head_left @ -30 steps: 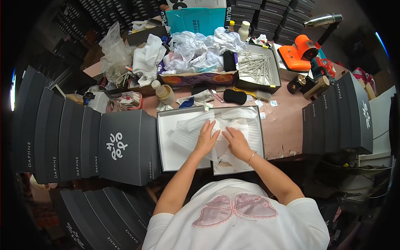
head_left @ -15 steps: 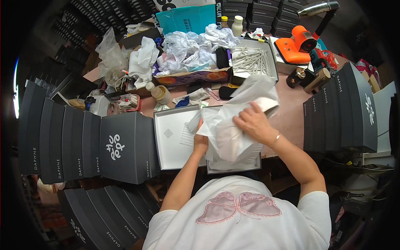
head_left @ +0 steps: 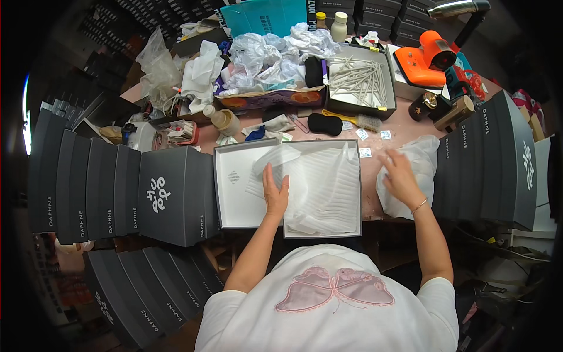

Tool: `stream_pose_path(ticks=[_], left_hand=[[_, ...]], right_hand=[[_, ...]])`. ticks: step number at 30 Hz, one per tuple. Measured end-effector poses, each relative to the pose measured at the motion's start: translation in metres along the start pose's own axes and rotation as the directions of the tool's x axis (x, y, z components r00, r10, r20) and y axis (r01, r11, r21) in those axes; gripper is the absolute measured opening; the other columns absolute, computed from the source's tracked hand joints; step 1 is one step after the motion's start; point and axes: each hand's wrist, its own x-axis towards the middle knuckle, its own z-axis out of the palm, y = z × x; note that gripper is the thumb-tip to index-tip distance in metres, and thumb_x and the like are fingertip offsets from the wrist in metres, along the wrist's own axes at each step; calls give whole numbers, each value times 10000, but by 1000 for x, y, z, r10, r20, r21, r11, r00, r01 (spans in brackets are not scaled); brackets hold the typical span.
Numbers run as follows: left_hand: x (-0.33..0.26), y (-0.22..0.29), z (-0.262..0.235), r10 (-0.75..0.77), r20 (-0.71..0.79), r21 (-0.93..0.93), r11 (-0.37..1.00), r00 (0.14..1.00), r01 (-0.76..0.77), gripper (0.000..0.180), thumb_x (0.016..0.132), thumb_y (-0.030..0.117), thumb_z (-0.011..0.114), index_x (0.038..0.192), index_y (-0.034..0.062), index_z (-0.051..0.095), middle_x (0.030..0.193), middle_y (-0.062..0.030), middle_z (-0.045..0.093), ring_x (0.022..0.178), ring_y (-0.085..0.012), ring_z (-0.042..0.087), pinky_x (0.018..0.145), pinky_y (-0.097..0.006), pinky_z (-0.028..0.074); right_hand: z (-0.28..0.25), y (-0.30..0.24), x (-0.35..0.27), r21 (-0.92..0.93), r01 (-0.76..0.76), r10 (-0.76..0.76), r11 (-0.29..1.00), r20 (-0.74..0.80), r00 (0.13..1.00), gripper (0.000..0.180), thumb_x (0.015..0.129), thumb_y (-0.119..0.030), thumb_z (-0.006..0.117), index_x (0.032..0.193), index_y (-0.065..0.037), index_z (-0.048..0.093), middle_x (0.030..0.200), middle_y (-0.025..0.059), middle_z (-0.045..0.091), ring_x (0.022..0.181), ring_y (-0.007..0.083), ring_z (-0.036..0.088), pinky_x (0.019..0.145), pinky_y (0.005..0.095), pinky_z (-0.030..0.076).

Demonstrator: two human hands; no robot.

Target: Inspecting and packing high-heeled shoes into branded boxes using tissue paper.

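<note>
My left hand (head_left: 275,195) is open, fingers stretched up beside a loose sheet of ribbed white tissue paper (head_left: 275,164). That sheet spills from an open shoe box (head_left: 359,176) lined with more of the same paper. Against the box's left side lies its white-lined lid (head_left: 240,214). To the right, my right hand (head_left: 404,179) is over a white tissue-wrapped bundle (head_left: 423,158), its fingers slightly blurred and apart. The bundle rests on the pink table; its contents are covered by the wrapping.
Dark grey shoe boxes stand in rows at left (head_left: 176,188) and right (head_left: 507,158). Behind are a glue bottle (head_left: 224,121), a yellow-handled brush (head_left: 366,121), a black pad (head_left: 325,123), a box of white sticks (head_left: 358,82), crumpled tissue (head_left: 264,56) and an orange device (head_left: 419,66).
My right hand has carried the pale shoe and its tissue from above the box to the table on the right, and its fingers have loosened. My left hand has let go of the paper.
</note>
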Motion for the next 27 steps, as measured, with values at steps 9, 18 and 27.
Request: stream_pose_path(ticks=[9, 18, 27], left_hand=[[-21, -25, -53, -616, 474, -673, 208, 629, 710, 547, 882, 263, 683, 1311, 21, 444, 1286, -141, 503, 1149, -235, 503, 923, -374, 431], [5, 101, -71, 148, 401, -826, 485, 904, 286, 309, 937, 195, 601, 1198, 30, 597, 1154, -77, 621, 1074, -168, 578, 958, -337, 446], [-40, 32, -21, -170, 606, -223, 901, 777, 371, 470, 934, 267, 593, 1294, -26, 517, 1288, -187, 553, 1213, -284, 512, 1043, -355, 371]], right_hand=[[152, -188, 32, 370, 4, -124, 929, 300, 946, 789, 764, -223, 729, 1417, -70, 315, 1149, 222, 553, 981, 359, 601, 811, 421, 502], [44, -112, 13, 806, -6, 467, 591, -336, 818, 126, 872, -67, 585, 979, -3, 572, 826, 41, 580, 747, 129, 549, 674, 289, 468], [39, 33, -205, 248, -949, 601, 194, 735, 314, 285, 951, -213, 518, 831, 15, 640, 637, 57, 615, 488, 150, 589, 463, 282, 494]])
